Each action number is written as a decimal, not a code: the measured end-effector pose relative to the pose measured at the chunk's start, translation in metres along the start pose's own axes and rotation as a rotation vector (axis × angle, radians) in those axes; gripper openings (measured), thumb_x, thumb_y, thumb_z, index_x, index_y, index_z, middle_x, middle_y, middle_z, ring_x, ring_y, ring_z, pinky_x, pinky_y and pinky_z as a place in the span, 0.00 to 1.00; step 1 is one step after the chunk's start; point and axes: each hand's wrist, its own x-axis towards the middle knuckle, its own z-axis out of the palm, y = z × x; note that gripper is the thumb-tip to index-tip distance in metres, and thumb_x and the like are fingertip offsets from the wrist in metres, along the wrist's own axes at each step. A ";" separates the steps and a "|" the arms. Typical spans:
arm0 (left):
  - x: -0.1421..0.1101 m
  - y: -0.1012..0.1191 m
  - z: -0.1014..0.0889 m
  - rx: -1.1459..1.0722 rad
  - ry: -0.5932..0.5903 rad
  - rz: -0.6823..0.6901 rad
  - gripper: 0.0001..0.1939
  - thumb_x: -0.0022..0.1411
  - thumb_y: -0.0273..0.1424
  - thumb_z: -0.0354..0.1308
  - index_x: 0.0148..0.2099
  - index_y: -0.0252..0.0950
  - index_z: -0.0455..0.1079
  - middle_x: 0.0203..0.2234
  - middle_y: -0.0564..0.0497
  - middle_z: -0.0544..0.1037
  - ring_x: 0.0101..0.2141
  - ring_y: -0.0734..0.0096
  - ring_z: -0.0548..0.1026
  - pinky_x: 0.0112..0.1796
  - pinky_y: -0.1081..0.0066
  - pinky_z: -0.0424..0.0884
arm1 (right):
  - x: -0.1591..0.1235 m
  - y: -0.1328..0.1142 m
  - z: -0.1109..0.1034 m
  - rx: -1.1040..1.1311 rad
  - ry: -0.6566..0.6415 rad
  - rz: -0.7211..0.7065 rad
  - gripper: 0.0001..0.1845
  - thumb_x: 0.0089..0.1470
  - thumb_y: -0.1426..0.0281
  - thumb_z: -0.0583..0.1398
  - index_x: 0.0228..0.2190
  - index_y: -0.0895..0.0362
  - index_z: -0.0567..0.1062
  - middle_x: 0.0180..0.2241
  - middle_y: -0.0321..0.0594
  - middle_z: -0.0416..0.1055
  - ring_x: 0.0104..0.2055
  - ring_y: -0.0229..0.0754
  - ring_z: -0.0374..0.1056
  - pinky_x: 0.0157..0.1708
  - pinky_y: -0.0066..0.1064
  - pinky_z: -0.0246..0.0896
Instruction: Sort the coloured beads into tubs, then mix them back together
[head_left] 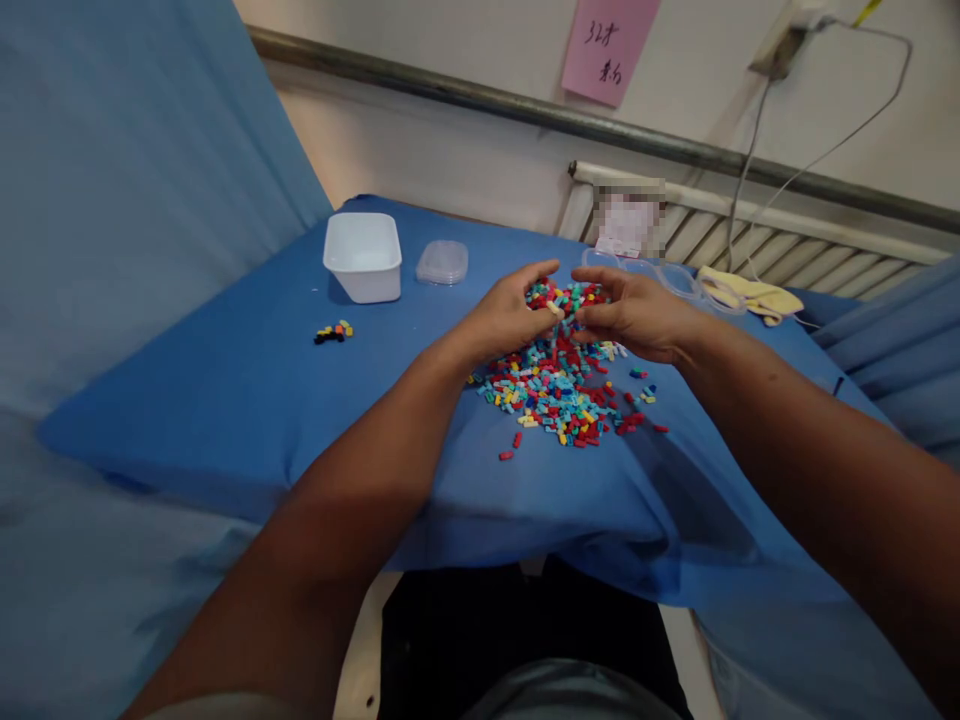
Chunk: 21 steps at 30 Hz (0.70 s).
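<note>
A heap of small plastic building bricks (551, 390) in red, light blue, yellow, cream and green is spread over the blue cloth. At the far side of the heap, my left hand (517, 308) curves round the bricks from the left, its thumb and fingers apart. A cream brick (554, 308) lies at its thumb tip; whether it is pinched there I cannot make out. Facing it from the right, my right hand (634, 312) has its fingers spread. Between the two hands several bricks show, some of them partly hidden by the fingers.
Left of the heap are a white tub (364, 262), a clear plastic lid (442, 262) and a small group of yellow, orange and black bricks (334, 332). Clear round containers (679, 280) and a yellow cloth (750, 295) lie at the back right, before a radiator (697, 220).
</note>
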 end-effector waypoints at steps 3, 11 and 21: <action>-0.001 0.001 0.000 -0.077 0.001 -0.076 0.41 0.66 0.29 0.67 0.79 0.35 0.64 0.69 0.34 0.75 0.45 0.60 0.84 0.49 0.57 0.83 | 0.000 0.001 -0.002 -0.094 0.025 -0.029 0.40 0.52 0.79 0.73 0.65 0.51 0.75 0.61 0.46 0.78 0.52 0.47 0.82 0.45 0.38 0.89; 0.001 -0.008 -0.003 0.087 -0.051 -0.007 0.31 0.73 0.27 0.60 0.76 0.29 0.69 0.57 0.36 0.84 0.51 0.58 0.84 0.56 0.56 0.80 | 0.007 0.020 -0.038 -0.485 0.032 -0.068 0.28 0.58 0.65 0.73 0.59 0.54 0.82 0.64 0.50 0.78 0.56 0.55 0.79 0.40 0.41 0.86; -0.007 -0.007 -0.013 0.661 -0.186 0.057 0.30 0.71 0.26 0.56 0.71 0.46 0.78 0.65 0.46 0.82 0.63 0.48 0.79 0.65 0.53 0.73 | 0.014 0.057 -0.017 -0.843 0.033 -0.236 0.20 0.67 0.57 0.60 0.47 0.55 0.87 0.35 0.40 0.82 0.38 0.48 0.74 0.45 0.41 0.74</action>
